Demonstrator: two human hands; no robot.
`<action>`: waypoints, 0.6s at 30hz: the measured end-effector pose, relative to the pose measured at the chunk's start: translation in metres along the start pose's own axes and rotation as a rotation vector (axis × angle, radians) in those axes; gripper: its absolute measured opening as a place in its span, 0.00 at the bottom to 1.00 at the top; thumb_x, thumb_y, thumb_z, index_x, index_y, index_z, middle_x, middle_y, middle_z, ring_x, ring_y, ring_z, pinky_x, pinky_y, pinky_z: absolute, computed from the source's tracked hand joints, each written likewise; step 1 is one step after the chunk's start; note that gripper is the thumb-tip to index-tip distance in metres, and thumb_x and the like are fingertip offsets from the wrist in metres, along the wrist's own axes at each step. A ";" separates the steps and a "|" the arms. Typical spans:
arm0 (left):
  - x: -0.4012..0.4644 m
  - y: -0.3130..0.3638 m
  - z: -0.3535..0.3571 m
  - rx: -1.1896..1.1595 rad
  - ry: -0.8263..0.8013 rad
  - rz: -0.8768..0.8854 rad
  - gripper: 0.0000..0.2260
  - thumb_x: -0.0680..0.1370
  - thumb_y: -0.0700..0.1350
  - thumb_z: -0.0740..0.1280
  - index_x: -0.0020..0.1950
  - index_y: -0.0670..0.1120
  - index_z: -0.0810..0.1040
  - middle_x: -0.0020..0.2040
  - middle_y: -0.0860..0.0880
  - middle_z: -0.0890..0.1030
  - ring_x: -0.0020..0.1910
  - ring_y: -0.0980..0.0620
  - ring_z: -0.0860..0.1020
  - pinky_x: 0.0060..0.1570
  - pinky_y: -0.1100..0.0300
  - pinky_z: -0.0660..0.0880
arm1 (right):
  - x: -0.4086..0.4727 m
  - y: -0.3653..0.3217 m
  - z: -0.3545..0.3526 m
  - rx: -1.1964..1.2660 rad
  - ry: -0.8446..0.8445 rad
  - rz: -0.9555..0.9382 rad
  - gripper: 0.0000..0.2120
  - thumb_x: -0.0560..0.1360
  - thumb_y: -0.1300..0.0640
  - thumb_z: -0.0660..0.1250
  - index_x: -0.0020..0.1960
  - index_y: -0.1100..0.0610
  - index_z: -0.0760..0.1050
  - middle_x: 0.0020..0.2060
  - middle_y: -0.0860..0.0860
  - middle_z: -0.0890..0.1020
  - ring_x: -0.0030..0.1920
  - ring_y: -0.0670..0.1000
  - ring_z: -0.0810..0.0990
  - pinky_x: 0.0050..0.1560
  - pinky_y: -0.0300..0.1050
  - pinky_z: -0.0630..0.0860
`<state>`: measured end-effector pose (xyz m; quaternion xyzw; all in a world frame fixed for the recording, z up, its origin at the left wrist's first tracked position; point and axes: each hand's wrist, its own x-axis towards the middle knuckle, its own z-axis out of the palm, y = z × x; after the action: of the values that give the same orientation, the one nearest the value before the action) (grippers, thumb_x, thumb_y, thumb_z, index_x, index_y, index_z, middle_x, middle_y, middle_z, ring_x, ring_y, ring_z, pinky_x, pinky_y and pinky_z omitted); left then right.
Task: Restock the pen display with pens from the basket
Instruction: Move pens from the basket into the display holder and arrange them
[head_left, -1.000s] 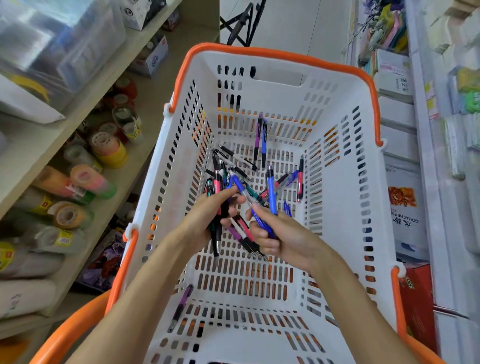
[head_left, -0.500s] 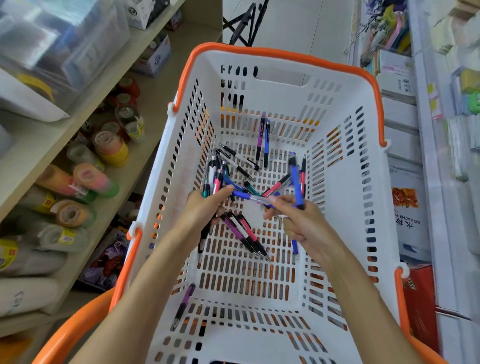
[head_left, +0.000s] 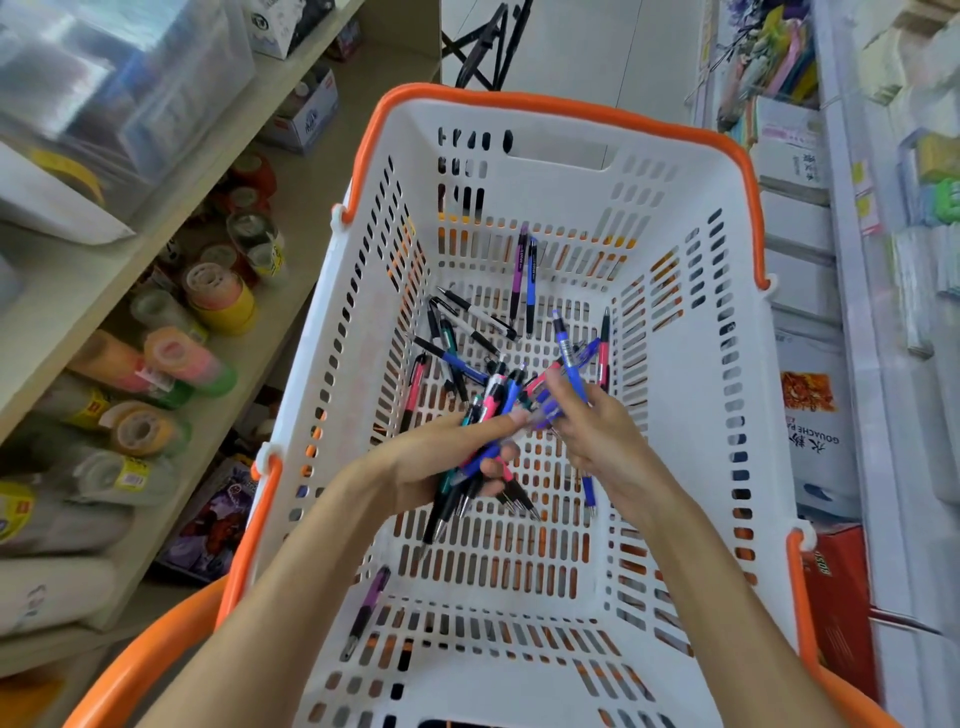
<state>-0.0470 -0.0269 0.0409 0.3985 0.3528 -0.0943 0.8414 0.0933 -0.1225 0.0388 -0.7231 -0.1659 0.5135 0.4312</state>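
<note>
While you gather, nothing's restocked yet; left hand (head_left: 441, 467) grips a bundle of pens (head_left: 480, 447), right hand (head_left: 597, 436) pinches a blue pen (head_left: 569, 358); loose pens (head_left: 467, 332) remain in basket (head_left: 571, 135); display not visible.

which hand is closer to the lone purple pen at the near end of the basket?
Left. The left hand is just above and right of the purple pen; the right hand is farther right, further up the basket.

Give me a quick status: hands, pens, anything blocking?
Left hand grips pen bundle. Right hand holds blue pen. More loose in basket. Nothing blocking.
</note>
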 end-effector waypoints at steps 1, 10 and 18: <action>0.001 0.000 -0.001 -0.064 0.039 0.025 0.09 0.78 0.49 0.64 0.41 0.45 0.77 0.29 0.52 0.73 0.27 0.57 0.70 0.31 0.67 0.75 | 0.002 0.000 -0.001 0.097 -0.016 0.009 0.18 0.79 0.42 0.57 0.60 0.53 0.71 0.27 0.44 0.67 0.24 0.41 0.61 0.28 0.34 0.59; 0.009 -0.007 -0.002 -0.192 0.262 0.100 0.09 0.81 0.41 0.61 0.54 0.41 0.79 0.53 0.45 0.84 0.50 0.50 0.83 0.44 0.55 0.82 | -0.003 0.014 0.016 -0.266 0.155 -0.304 0.20 0.81 0.60 0.57 0.71 0.47 0.66 0.30 0.48 0.78 0.28 0.47 0.66 0.28 0.40 0.65; -0.010 -0.002 0.015 -0.292 0.296 0.165 0.09 0.81 0.44 0.62 0.49 0.41 0.79 0.32 0.47 0.80 0.29 0.52 0.79 0.30 0.60 0.78 | -0.036 0.001 0.024 -0.637 0.143 -0.496 0.08 0.80 0.55 0.61 0.58 0.51 0.67 0.31 0.46 0.77 0.24 0.42 0.71 0.24 0.35 0.64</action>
<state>-0.0476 -0.0403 0.0533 0.3092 0.4486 0.0865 0.8341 0.0569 -0.1366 0.0574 -0.7924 -0.4554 0.2654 0.3070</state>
